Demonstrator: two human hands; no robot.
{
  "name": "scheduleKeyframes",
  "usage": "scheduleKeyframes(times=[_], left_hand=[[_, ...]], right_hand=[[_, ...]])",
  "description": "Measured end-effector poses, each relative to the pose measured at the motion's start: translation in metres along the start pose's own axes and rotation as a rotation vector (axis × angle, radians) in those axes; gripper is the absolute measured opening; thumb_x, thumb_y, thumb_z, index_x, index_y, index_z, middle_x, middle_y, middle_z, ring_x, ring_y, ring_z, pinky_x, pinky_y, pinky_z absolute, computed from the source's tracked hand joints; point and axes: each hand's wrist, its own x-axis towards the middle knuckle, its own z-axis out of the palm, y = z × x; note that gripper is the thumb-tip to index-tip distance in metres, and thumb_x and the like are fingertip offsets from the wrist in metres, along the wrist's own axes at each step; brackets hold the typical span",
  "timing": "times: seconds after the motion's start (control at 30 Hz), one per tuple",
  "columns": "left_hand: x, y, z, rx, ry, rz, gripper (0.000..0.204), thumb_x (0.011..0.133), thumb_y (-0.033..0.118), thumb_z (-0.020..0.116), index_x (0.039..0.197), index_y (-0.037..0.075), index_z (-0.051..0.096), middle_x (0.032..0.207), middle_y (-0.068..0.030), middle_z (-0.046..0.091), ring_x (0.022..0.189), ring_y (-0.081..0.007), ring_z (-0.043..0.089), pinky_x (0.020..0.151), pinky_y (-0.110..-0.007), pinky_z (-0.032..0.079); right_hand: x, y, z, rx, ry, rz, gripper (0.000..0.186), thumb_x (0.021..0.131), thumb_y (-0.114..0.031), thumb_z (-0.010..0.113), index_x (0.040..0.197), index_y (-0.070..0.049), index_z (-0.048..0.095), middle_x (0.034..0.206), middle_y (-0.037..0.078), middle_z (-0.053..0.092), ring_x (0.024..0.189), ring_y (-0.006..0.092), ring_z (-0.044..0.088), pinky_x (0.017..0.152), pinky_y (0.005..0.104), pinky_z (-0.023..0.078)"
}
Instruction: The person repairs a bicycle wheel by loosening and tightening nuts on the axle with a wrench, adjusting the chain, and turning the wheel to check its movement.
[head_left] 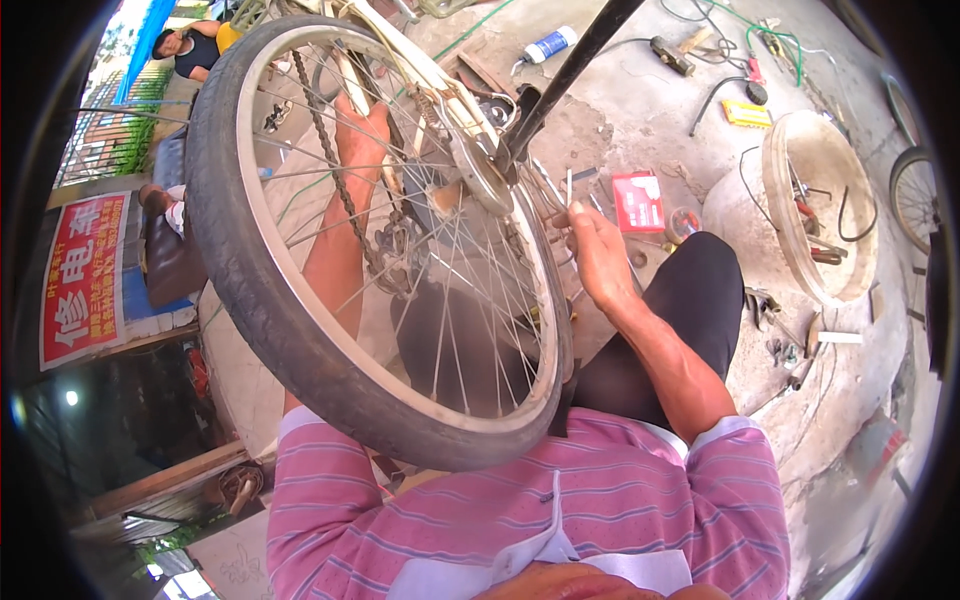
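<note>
Head view shows a bicycle wheel (216, 190) tilted between the person's forearms, its lower edge close against the striped shirt (620, 490) and the pale frame (437, 80) beyond it. The left hand (362, 130) is on the far side, seen through the spokes (461, 370), bent near the frame and the hanging chain (309, 92); its fingertips are hidden, so what it grips, if anything, cannot be told. The right hand (600, 250) is half curled on the near side, just beside the rim, with a thin pale rod (570, 184) at its fingertips; whether it is pinched or merely behind them is unclear. The likeliest harm, I judge, is a turn of the wheel: with the left forearm behind the spokes, even a small spin could trap fingers against the frame or draw them into the chain. A poorly supported wheel could also tip toward the lap, since its lean already brings the tyre near the body. If the right hand is pushing on something tight, a sudden release could drive its knuckles into the spokes. Any small part dropped could get lost on the ground (620, 110), among scattered tools and the red box (638, 202).
</note>
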Motion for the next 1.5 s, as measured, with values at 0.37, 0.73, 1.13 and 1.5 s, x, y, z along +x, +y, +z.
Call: scheduleKeyframes(times=[0.37,0.73,1.13,1.5], left_hand=[[-0.007,0.004,-0.003,0.073,0.038,-0.066,0.040,0.087,0.021,0.072,0.116,-0.002,0.056,0.102,-0.0181,0.068,0.092,-0.0280,0.065,0.084,-0.040,0.050],[-0.006,0.002,-0.006,0.060,0.021,-0.043,0.049,0.083,0.023,0.071,0.120,-0.003,0.052,0.107,-0.0235,0.068,0.098,-0.0374,0.068,0.087,-0.043,0.051],[-0.004,0.002,-0.001,0.011,0.006,-0.074,0.049,0.084,0.023,0.072,0.121,-0.002,0.053,0.107,-0.0217,0.068,0.097,-0.0346,0.068,0.086,-0.042,0.051],[-0.012,0.020,-0.004,0.046,0.004,-0.083,0.052,0.084,0.023,0.073,0.124,-0.002,0.052,0.110,-0.0220,0.068,0.099,-0.0353,0.067,0.087,-0.042,0.051]], right_hand=[[0.075,0.048,0.032,0.090,-0.079,-0.117,0.046,0.096,-0.043,0.054,0.079,-0.003,0.068,0.065,0.001,0.056,0.068,0.0125,0.052,0.066,0.0320,0.042],[0.098,0.034,0.043,0.065,-0.098,-0.272,0.046,0.099,-0.040,0.051,0.080,0.000,0.065,0.067,0.003,0.056,0.068,0.0143,0.051,0.066,0.0332,0.042],[-0.002,-0.010,0.014,-0.033,-0.026,-0.047,0.050,0.100,-0.045,0.047,0.101,0.000,0.066,0.078,0.011,0.064,0.079,0.0216,0.061,0.076,0.0382,0.047],[0.063,0.055,0.036,0.114,-0.034,-0.104,0.051,0.098,-0.044,0.049,0.076,-0.001,0.067,0.067,0.002,0.057,0.069,0.0130,0.052,0.067,0.0323,0.042]])
